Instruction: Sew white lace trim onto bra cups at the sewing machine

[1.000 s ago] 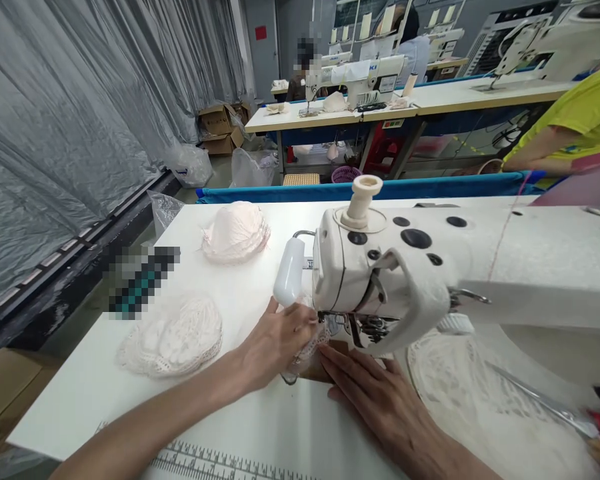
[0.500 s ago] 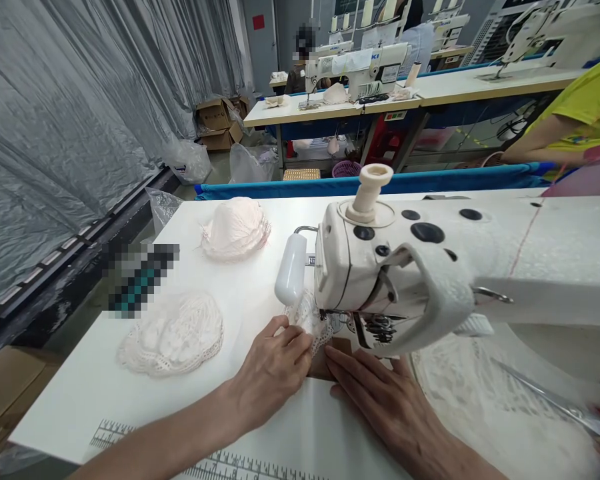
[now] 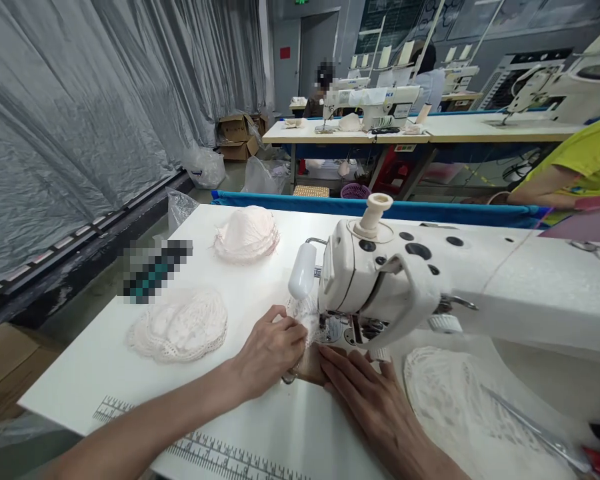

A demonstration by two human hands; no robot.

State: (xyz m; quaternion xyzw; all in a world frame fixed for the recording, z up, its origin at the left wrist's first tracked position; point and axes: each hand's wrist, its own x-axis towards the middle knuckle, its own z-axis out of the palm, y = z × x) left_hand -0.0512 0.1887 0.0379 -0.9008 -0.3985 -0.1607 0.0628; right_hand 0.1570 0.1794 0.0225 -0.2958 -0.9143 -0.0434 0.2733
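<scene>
My left hand [image 3: 273, 343] is closed, fingers bent and pressed onto a white lace piece [image 3: 304, 319] beside the needle area of a white sewing machine [image 3: 375, 267]. My right hand [image 3: 367, 390] lies flat, its fingers stretched over the edge of a flat brown piece [image 3: 311, 365] just in front of the needle plate. Part of that brown piece is hidden under both hands. To the left is a stack of white lace cups [image 3: 183, 327], and farther back a pale pink stack of cups [image 3: 247, 233].
More white lace [image 3: 445, 393] lies right of my right hand, with metal scissors [image 3: 535, 423] on it. A printed ruler scale [image 3: 220, 460] runs along the table's front. Across the blue cloth trough [image 3: 305, 203] stand other machines; a person in a yellow top [image 3: 580, 160] sits at right.
My view has tilted upward, so the scene sits lower. The lace has shifted away from under the needle area, baring the needle plate. Both hands stay close together, slightly farther left in view.
</scene>
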